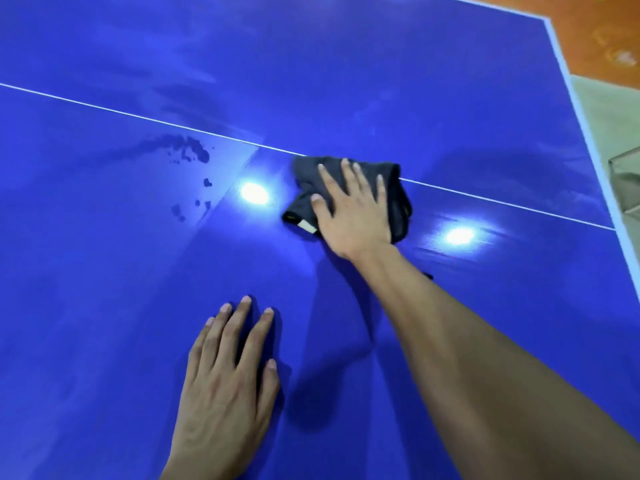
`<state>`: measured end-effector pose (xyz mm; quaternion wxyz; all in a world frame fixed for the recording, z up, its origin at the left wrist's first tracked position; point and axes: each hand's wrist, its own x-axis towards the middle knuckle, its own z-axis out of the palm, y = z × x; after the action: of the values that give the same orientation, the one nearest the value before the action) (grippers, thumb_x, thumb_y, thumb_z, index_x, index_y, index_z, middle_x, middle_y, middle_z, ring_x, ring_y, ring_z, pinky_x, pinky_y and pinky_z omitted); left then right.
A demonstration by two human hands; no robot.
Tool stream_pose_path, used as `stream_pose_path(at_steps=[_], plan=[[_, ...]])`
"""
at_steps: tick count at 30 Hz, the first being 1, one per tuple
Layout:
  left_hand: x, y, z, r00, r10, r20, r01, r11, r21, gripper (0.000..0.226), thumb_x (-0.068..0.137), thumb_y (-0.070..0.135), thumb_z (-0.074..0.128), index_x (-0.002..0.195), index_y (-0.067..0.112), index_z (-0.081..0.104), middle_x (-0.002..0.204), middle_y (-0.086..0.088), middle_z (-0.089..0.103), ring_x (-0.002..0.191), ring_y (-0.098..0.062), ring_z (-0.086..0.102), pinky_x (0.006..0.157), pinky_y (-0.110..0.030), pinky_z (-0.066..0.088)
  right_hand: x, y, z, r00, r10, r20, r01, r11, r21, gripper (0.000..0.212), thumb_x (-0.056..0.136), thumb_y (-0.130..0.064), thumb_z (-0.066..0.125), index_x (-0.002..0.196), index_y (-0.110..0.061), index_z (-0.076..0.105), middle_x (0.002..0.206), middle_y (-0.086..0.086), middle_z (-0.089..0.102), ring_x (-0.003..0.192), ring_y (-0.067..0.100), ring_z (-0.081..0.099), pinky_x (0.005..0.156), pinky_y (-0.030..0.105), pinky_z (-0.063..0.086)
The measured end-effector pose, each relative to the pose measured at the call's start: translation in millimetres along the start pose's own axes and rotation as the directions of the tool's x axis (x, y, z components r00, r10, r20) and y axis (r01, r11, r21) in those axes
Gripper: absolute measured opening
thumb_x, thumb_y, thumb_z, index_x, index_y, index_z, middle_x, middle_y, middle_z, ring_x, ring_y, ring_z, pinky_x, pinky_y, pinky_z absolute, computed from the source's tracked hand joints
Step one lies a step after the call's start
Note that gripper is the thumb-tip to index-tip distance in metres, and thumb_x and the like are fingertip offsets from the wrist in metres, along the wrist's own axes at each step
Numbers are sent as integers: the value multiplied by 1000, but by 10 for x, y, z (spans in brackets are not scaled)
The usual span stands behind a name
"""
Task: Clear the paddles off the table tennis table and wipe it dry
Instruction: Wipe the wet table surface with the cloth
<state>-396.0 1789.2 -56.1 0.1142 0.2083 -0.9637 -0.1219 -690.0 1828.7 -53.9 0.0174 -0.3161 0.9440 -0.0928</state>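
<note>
The right hand (353, 209) presses flat, fingers straight, on a bunched dark cloth (306, 174) lying on the white line (104, 110). The left hand (225, 375) rests open on the tabletop (86, 306). No paddles show. Drops (188, 152) sit left of the cloth. An unpinched, wadded cloth may slip from under the palm or smear them, and the bracing palm could leave prints.

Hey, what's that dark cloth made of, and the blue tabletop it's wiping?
Dark cloth: probably soft microfibre or knit fabric; matte grey, crumpled into folds, with a pale tag at one corner.
Blue tabletop: likely painted hard board; smooth semi-gloss coat that shows two light glares and leaves water droplets beaded.
</note>
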Motion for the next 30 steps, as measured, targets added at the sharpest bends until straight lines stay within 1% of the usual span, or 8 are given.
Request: stream_pose_path(at_steps=[3,5,9,12,16,20,26,30], plan=[[12,14,17,1000,1,-2,-1,1000,3,57,93,31,42,144,11,56,155,-15,45,143,-38,42,116,-52,30,34,-604,102,991,-131,30,129,991,46,59,105,-56,27,162,-41,18,172,-1,7,158,15,0,125,52,-8],[14,16,3,1000,1,18,-2,1000,11,56,94,31,41,145,11,55,156,-15,44,144,-37,40,117,-51,29,34,-762,128,983,-180,48,177,983,54,58,106,-54,26,162,-41,18,173,-1,7,158,15,0,125,51,-9],[-11,92,-22,1000,-15,19,14,1000,24,57,93,30,40,145,11,53,158,-16,39,146,-37,38,118,-50,27,21,-760,104,983,-175,63,169,981,95,57,106,-52,26,161,-41,20,172,-3,8,158,13,0,126,49,-11],[-68,334,15,998,70,-6,-70,998,10,58,91,30,43,145,12,55,158,-18,40,145,-36,38,116,-49,28,-35,-624,63,989,-146,34,141,983,121,56,106,-50,27,161,-40,24,172,-3,11,158,12,3,126,47,-11],[-224,817,160,981,193,27,-192,981,-17,59,89,31,47,146,15,55,157,-15,42,145,-33,39,116,-47,28,-204,80,-44,1000,4,0,-4,994,107,57,106,-51,24,162,-39,21,172,-3,10,158,13,2,126,47,-9],[-316,1222,271,967,251,38,-250,968,-35,59,91,33,47,147,16,54,158,-13,43,145,-32,41,116,-48,30,-436,1166,-264,987,158,-35,-155,984,83,57,106,-50,27,162,-40,21,172,-3,13,158,12,4,127,47,-6],[-391,1439,372,975,203,90,-204,979,6,60,93,35,42,149,16,50,160,-10,39,146,-35,38,119,-51,27,-1058,2701,-606,911,404,-78,-400,914,62,57,106,-50,28,162,-39,22,171,1,15,158,16,9,127,48,-2],[-391,1495,335,974,164,159,-169,985,17,62,95,37,39,153,17,45,163,-8,34,150,-33,33,121,-51,24,-1414,3261,-724,868,493,-53,-489,869,68,58,106,-51,25,162,-38,20,172,2,12,158,17,8,127,48,-5]])
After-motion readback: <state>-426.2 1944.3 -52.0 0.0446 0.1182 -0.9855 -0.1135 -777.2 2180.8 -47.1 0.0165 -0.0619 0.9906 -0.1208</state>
